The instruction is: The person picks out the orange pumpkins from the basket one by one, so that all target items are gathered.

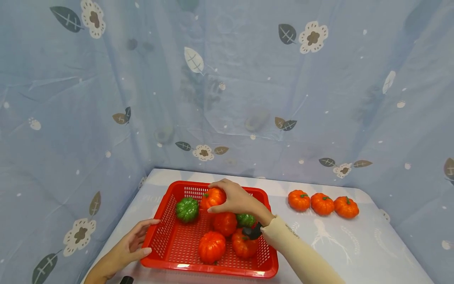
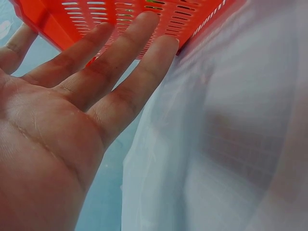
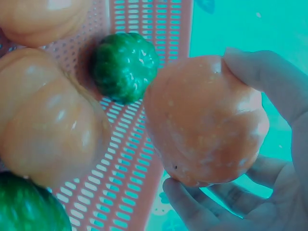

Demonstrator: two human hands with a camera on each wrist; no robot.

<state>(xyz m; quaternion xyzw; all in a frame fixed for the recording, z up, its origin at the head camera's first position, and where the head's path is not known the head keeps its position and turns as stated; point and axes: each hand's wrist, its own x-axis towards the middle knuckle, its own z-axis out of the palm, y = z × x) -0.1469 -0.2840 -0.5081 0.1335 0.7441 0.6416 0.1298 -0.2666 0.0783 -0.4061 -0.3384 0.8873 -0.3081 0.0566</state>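
My right hand (image 1: 235, 198) grips an orange toy pumpkin (image 1: 214, 198) over the back part of a red plastic basket (image 1: 177, 265). In the right wrist view the thumb and fingers lie on opposite sides of this pumpkin (image 3: 207, 120). My left hand (image 1: 129, 246) touches the basket's left side; its fingers (image 2: 139, 72) stretch along the slotted wall in the left wrist view. Inside the basket lie a green pumpkin (image 1: 187, 210) at the left, another green one (image 1: 245, 220) partly hidden by the right wrist, and three orange-red pumpkins, one (image 1: 211, 247) near the front.
Three orange pumpkins stand in a row on the table's right side, the middle one (image 1: 322, 204) touching or close to its neighbours. A pale patterned cloth (image 1: 333, 244) covers the table. Blue flowered curtains (image 1: 241, 98) hang behind and beside it.
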